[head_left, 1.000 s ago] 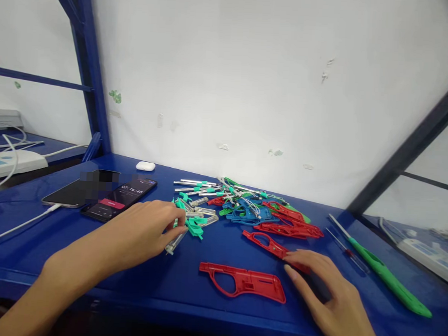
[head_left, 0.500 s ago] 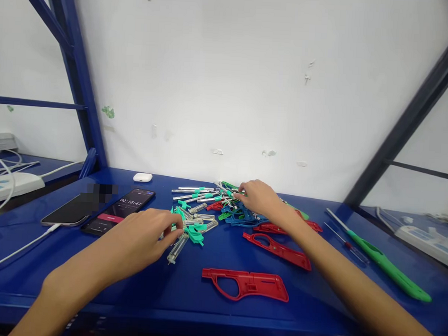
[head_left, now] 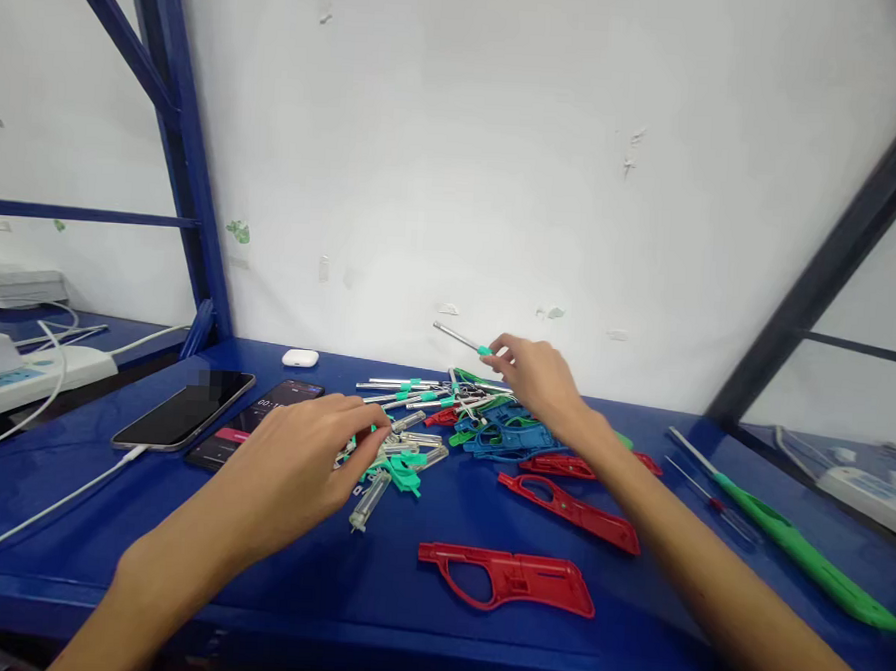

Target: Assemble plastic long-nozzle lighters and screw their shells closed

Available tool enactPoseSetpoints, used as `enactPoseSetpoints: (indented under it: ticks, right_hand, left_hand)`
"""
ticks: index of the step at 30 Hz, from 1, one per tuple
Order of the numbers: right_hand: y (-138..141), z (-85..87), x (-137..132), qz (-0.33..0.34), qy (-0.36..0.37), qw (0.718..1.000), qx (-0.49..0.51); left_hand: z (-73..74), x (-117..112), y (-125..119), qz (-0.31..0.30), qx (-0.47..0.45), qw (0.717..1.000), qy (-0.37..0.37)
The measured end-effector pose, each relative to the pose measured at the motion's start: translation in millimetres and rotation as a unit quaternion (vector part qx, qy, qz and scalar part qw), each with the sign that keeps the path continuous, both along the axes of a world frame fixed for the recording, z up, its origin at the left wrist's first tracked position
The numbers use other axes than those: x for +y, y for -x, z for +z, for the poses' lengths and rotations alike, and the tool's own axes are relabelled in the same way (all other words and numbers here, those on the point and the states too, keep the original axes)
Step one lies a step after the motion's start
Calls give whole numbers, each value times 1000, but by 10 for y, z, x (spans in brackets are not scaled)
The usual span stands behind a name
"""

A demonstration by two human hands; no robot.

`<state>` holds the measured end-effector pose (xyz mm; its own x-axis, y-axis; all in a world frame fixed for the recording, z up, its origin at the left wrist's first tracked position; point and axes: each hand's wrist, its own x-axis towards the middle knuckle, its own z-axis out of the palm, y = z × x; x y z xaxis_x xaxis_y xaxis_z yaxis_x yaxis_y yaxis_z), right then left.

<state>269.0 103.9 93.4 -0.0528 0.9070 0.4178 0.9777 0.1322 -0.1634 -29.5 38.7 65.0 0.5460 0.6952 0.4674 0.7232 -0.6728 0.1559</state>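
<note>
My right hand (head_left: 534, 378) is raised over the back of the pile, thumb and fingers pinching the turquoise end of a thin metal lighter tube (head_left: 459, 338). My left hand (head_left: 314, 454) curls with thumb and index finger close together at the pile's left side; what the fingers hold, if anything, is hidden. Beside it lie turquoise plastic triggers (head_left: 405, 469) and clear fuel tanks (head_left: 370, 502). More metal tubes (head_left: 392, 384) with turquoise ends rest behind. Below the right hand are blue lighter shells (head_left: 514, 437). In front lie red lighter shell halves, the nearest one (head_left: 532, 582) lying flat.
At the right lie a long green lighter (head_left: 797, 549) and a thin screwdriver (head_left: 714, 502). Two phones, one (head_left: 185, 412) with a white cable, and a white earbud case (head_left: 301, 358) are at the left. Blue rack posts (head_left: 191, 162) and a wall bound the table.
My right hand has lifted from the pile with a metal tube in its fingers. My left hand stays by the triggers and tanks. The view has shifted slightly.
</note>
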Motion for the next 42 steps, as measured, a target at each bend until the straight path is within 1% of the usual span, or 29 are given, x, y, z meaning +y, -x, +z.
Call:
enactPoseSetpoints:
  ticks: [2, 5, 7, 8, 10, 12, 15, 18, 21, 23, 27, 30, 32, 34, 38, 40, 42]
  right_hand:
    - [-35, 188, -189, 35, -20, 999, 32]
    - [-23, 389, -556, 93, -24, 993, 68]
    - [40, 437, -810, 128, -10, 988, 85]
    - [87, 437, -928, 149, 7, 983, 105]
    - [204, 401, -1128, 191, 71, 968, 146]
    - [323, 340, -1273, 235, 142, 944, 185]
    - [440, 238, -1392, 261, 214, 914, 227]
    - [441, 131, -1429, 254, 241, 900, 260]
    - [355, -18, -1435, 244, 243, 896, 282]
    - [286, -158, -1446, 225, 220, 905, 286]
    - [191, -490, -1528, 188, 105, 940, 266]
    - [167, -682, -1614, 204, 54, 940, 267]
    - [163, -761, -1652, 219, 28, 938, 266]
    - [162, -815, -1662, 221, 9, 940, 260]
    - [177, -901, -1629, 223, -13, 946, 235]
    - [195, -936, -1608, 232, -17, 947, 221]
    - [215, -961, -1592, 236, -13, 948, 212]
  left_hand:
    - [29, -73, -34, -31, -50, 995, -80]
    - [74, -236, -147, -78, -146, 967, -191]
    - [85, -342, -253, -92, -197, 945, -245]
    - [78, -381, -304, -94, -194, 942, -256]
    - [29, -424, -379, -97, -141, 951, -259]
    - [-66, -429, -392, -110, -81, 957, -255]
    - [-252, -429, -292, -145, -61, 958, -240]
    - [-406, -467, -145, -130, -94, 969, -186]
    - [-499, -511, -58, -99, -123, 981, -113]
    - [-547, -531, -37, -85, -124, 985, -85]
    - [-643, -573, -31, -58, -113, 989, -70]
    - [-712, -590, -52, -64, -82, 994, -39]
    - [-758, -577, -82, -77, -57, 995, -8]
    - [-805, -548, -112, -82, -44, 996, 8]
    - [-886, -480, -120, -87, -32, 996, -14]
    - [-900, -458, -100, -78, -18, 996, -38]
    - [-894, -445, -80, -67, -1, 997, -47]
